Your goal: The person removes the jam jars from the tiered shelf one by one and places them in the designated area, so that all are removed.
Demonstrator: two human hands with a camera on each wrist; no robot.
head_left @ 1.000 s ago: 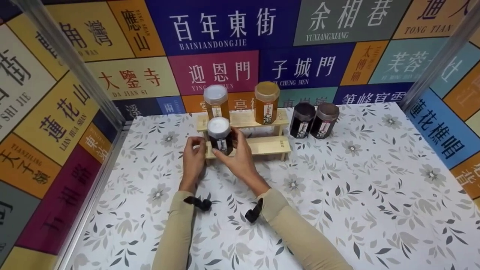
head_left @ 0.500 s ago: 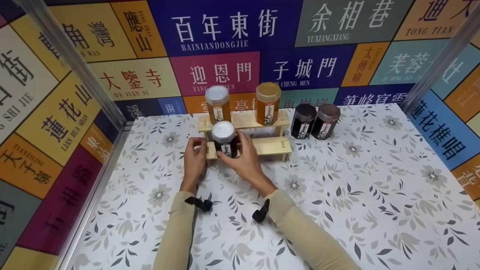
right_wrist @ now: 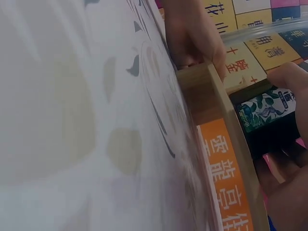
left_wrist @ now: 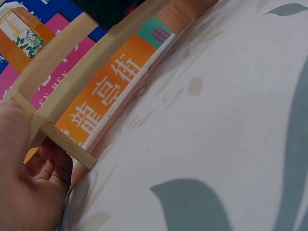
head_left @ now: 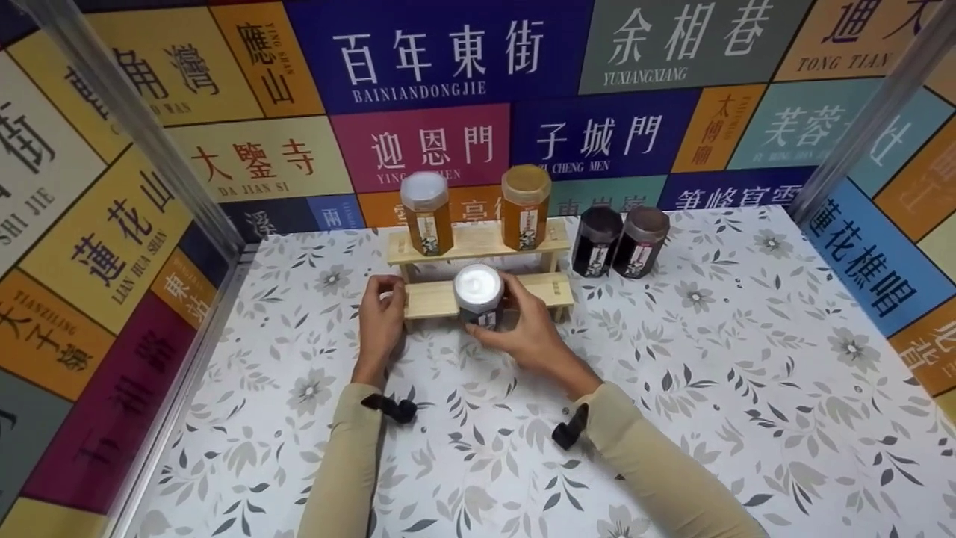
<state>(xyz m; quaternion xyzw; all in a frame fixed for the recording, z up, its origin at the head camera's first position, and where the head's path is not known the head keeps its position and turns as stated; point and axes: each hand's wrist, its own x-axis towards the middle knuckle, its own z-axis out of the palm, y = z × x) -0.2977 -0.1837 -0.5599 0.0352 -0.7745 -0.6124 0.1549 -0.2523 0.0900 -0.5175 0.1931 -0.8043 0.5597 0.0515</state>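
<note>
A two-step wooden stand [head_left: 432,300] stands on the cloth-covered table. Its left end is gripped by my left hand [head_left: 382,317], the fingers curled under the lower step in the left wrist view. My right hand [head_left: 534,332] holds a dark hexagonal jar [head_left: 479,290] with a white-topped lid, fingers and thumb on either side. In the head view this jar overlaps the middle of the lower step; the right wrist view shows its printed label [right_wrist: 267,108] close above the board. Two amber jars, one with a white lid [head_left: 426,213] and one with a yellow lid [head_left: 526,208], stand on the upper step.
Right of the stand, two dark jars [head_left: 597,243] sit side by side on the table. The floral tablecloth [head_left: 709,388] spreads around the stand. Panels with large printed characters [head_left: 441,56] rise at the back and sides, with metal corner posts [head_left: 866,104].
My right hand has carried the dark jar rightward along the lower step, from its left end to about its middle. My left hand keeps its grip on the stand's left end.
</note>
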